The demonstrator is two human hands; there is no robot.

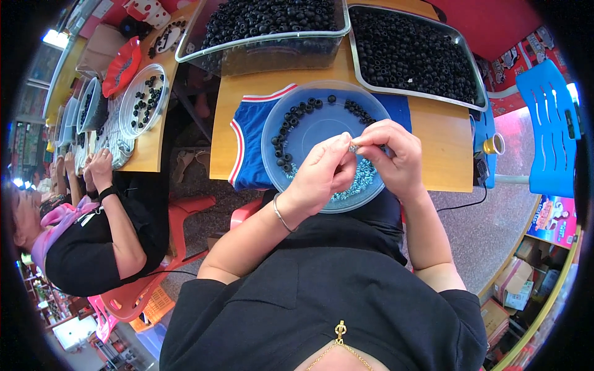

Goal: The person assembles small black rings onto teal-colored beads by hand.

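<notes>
Above a round clear plastic tray (315, 131), my left hand (323, 170) and my right hand (394, 154) meet with their fingertips pinched together. Something small and shiny shows between them, too little to name. Black rounded pieces (286, 131) with holes line the far and left part of the tray. A heap of small shiny silvery pieces (361, 180) lies in its near part, partly hidden by my hands. Under the tray, a blue cloth (252, 145) with white and red trim is spread on the wooden table (447, 148).
Beyond the tray stand a deep clear bin (278, 57) and a metal tray (479, 102), both full of black pieces. To the right is a blue plastic chair (547, 123). At a table on the left, another person (93, 229) works beside a round tray (125, 105) and red dish (120, 65).
</notes>
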